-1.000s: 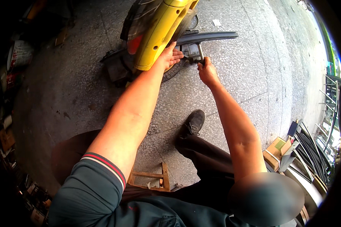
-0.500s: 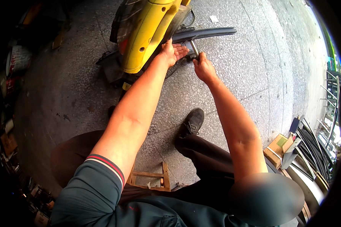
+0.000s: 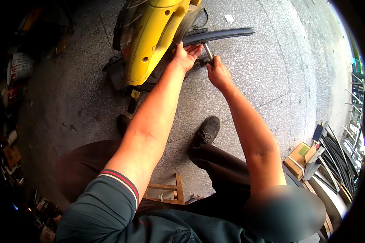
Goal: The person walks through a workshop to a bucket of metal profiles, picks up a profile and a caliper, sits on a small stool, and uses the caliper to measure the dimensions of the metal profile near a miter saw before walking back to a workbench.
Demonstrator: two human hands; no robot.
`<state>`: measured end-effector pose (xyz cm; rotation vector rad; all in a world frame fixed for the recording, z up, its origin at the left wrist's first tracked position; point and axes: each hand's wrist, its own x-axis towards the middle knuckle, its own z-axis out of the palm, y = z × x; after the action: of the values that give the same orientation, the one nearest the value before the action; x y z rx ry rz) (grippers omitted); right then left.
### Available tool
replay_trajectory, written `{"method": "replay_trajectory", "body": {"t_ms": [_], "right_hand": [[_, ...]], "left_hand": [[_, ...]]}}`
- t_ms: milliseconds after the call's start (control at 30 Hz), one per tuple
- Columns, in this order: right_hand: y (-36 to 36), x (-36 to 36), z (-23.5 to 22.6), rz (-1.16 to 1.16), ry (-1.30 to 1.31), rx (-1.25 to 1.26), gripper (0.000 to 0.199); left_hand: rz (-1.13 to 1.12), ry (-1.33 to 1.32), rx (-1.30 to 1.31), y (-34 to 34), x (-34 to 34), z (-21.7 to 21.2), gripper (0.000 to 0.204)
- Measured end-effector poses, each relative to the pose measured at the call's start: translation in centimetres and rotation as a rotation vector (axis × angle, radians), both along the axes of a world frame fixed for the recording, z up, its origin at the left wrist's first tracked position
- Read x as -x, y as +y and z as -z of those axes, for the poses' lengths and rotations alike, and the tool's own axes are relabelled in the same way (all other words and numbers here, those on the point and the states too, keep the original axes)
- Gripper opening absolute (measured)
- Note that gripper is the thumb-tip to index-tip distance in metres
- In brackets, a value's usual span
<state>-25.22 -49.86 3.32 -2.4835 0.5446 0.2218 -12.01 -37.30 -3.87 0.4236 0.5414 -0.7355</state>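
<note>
A large yellow machine cover (image 3: 152, 48) with round holes stands at the upper middle, over dark machine parts. A long dark metal bar (image 3: 227, 35) sticks out from beside it to the right. My left hand (image 3: 185, 57) is palm up at the near edge of the bar, beside the cover. Its fingers are apart and bent a little up toward the bar; whether they touch it I cannot tell. My right hand (image 3: 219, 75) is closed round the near end of a shiny metal rod (image 3: 208, 52). The rod's far end meets the bar's near side.
A low wooden stool (image 3: 178, 188) is between my legs, near my shoe (image 3: 209, 129). At the right lie a cardboard box (image 3: 298, 160) and a bundle of black strips (image 3: 338, 158). A white bucket (image 3: 21, 65) stands far left. A paper scrap (image 3: 229, 18) lies on the speckled floor.
My left hand has shifted slightly right, its fingers now more bent up toward the bar. The yellow cover appears a little lower and further left. My right hand keeps its grip on the rod.
</note>
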Motion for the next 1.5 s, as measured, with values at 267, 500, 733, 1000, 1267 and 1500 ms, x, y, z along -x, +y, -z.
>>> {"method": "replay_trajectory", "body": {"t_ms": [267,500,733,1000,1267,1500], "right_hand": [[-0.1,-0.9,-1.5,-0.016,0.068,0.045,0.031],[-0.6,-1.5,-0.8,0.004,0.1,-0.004,0.031],[-0.5,-1.2,-0.9,0.011,0.064,-0.031,0.03],[0.2,-0.9,-1.7,0.016,0.017,0.007,0.028],[0.6,-1.1,-1.1,0.025,0.02,0.048,0.025],[0.5,-2.1,-1.1,0.019,0.132,0.025,0.027]], "left_hand": [[-0.147,0.086,-0.043,-0.8,0.2,-1.6,0.06],[-0.135,0.118,-0.099,-1.1,0.0,-2.1,0.057],[-0.1,0.116,-0.096,-0.8,-0.3,-1.2,0.059],[-0.138,0.044,-0.048,-0.8,-0.1,-1.6,0.058],[-0.154,0.097,-0.037,-0.8,0.0,-2.0,0.057],[-0.13,0.13,-0.106,-0.7,-0.5,-1.9,0.056]]}}
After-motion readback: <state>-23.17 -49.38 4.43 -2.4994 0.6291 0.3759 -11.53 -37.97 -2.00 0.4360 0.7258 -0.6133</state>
